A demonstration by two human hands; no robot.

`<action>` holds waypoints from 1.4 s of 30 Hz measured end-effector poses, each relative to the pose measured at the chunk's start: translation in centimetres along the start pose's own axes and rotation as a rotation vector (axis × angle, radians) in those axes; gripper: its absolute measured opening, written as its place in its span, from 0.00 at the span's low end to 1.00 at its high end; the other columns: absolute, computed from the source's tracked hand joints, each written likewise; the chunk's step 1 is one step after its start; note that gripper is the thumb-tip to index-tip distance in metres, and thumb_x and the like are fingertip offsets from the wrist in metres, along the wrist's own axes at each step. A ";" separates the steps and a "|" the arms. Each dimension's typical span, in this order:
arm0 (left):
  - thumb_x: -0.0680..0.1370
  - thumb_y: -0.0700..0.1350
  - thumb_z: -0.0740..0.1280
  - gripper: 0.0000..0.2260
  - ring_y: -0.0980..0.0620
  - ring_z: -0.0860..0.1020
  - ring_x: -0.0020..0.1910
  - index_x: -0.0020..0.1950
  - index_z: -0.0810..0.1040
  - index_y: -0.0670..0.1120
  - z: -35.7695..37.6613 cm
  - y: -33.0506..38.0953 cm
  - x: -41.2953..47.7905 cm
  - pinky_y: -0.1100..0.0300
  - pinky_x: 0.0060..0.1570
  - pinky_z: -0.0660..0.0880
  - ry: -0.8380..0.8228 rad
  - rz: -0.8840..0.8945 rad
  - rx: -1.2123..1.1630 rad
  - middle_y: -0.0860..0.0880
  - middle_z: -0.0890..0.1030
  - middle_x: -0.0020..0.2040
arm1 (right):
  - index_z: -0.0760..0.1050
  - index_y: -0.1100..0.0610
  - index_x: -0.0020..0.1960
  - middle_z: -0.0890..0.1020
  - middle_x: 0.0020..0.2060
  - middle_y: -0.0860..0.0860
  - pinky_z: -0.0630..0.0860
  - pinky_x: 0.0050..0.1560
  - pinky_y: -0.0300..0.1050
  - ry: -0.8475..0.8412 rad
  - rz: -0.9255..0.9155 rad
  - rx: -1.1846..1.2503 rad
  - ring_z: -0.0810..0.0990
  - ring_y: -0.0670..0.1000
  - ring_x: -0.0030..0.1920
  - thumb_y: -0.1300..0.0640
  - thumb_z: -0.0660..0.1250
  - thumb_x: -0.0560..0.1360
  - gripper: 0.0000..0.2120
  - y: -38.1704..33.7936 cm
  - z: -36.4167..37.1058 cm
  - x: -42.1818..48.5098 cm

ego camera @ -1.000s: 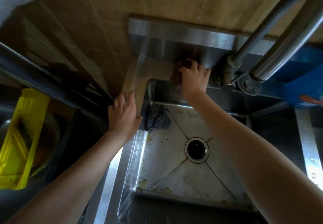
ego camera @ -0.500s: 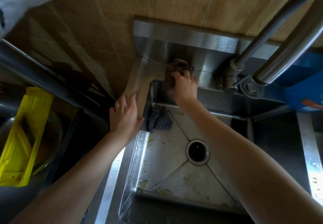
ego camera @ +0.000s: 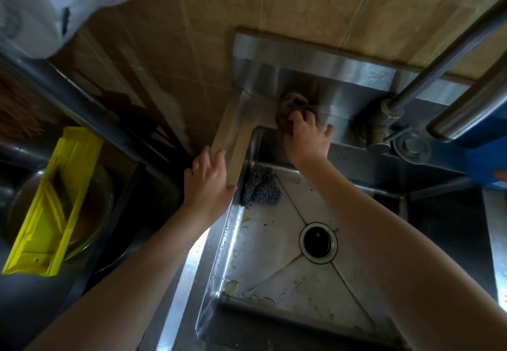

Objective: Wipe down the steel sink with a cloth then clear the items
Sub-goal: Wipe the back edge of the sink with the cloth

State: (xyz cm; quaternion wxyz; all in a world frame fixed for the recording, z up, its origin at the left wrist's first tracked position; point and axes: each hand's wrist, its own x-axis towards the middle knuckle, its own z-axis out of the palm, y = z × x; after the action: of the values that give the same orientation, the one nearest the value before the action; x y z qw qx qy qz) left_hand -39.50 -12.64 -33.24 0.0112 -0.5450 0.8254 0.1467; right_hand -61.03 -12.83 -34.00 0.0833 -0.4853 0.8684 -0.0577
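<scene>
The steel sink (ego camera: 269, 243) fills the middle, its basin floor stained and wet around a round drain (ego camera: 318, 243). My right hand (ego camera: 307, 139) presses a bunched brown cloth (ego camera: 290, 105) against the back ledge at the sink's far left corner. Flat on the sink's left rim rests my left hand (ego camera: 210, 179), fingers spread and holding nothing. A dark steel-wool scourer (ego camera: 260, 187) lies in the basin's far left corner, just below the left hand.
Steel tap pipes (ego camera: 428, 76) slant across the upper right, with their base (ego camera: 384, 128) on the back ledge. A blue packet (ego camera: 488, 167) sits at the right. At left, a yellow plastic slicer (ego camera: 55, 200) lies over a glass bowl. Tiled wall stands behind.
My right hand has slid the cloth leftward along the back ledge toward the corner. The left hand stays on the rim.
</scene>
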 end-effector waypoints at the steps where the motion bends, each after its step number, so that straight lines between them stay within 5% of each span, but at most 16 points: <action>1: 0.70 0.51 0.71 0.34 0.38 0.62 0.70 0.72 0.60 0.46 0.0 0.0 0.0 0.44 0.63 0.64 0.003 0.003 0.003 0.39 0.60 0.73 | 0.66 0.53 0.64 0.69 0.66 0.57 0.60 0.67 0.63 0.006 0.045 0.007 0.72 0.61 0.64 0.52 0.64 0.74 0.20 0.9 -0.1 -0.2; 9: 0.70 0.51 0.70 0.33 0.39 0.63 0.70 0.72 0.61 0.47 -0.6 -0.7 -0.8 0.45 0.63 0.64 -0.006 -0.007 -0.020 0.40 0.60 0.73 | 0.61 0.52 0.72 0.68 0.67 0.60 0.65 0.65 0.61 -0.010 0.152 0.090 0.70 0.66 0.64 0.56 0.66 0.74 0.28 4.3 -0.8 -0.2; 18: 0.73 0.50 0.67 0.29 0.41 0.62 0.70 0.71 0.61 0.47 -0.7 -2.4 -3.5 0.46 0.64 0.64 -0.016 -0.084 -0.054 0.42 0.60 0.73 | 0.64 0.47 0.70 0.70 0.68 0.55 0.65 0.66 0.60 -0.204 -0.294 0.134 0.71 0.63 0.65 0.58 0.66 0.73 0.27 -5.9 0.2 1.5; 29: 0.74 0.50 0.64 0.26 0.41 0.67 0.66 0.70 0.64 0.46 -0.8 -4.6 -8.2 0.48 0.60 0.67 0.007 -0.175 -0.076 0.42 0.65 0.70 | 0.68 0.46 0.65 0.77 0.61 0.53 0.65 0.58 0.53 -0.182 -0.455 0.119 0.75 0.60 0.59 0.63 0.65 0.71 0.26 -6.6 0.5 -4.6; 42: 0.75 0.48 0.66 0.24 0.43 0.69 0.64 0.69 0.66 0.46 -1.4 -6.4 -16.3 0.48 0.58 0.68 0.049 -0.186 -0.134 0.44 0.71 0.66 | 0.68 0.46 0.67 0.74 0.66 0.51 0.64 0.64 0.55 -0.308 -0.559 0.093 0.72 0.60 0.62 0.62 0.64 0.72 0.25 -7.2 0.7 -15.5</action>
State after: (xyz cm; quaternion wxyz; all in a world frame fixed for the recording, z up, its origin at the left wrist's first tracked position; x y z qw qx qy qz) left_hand -26.94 -0.75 -30.44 -0.0321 -0.6222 0.7596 0.1866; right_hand -46.93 -3.41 -32.05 0.2166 -0.7039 0.6750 -0.0441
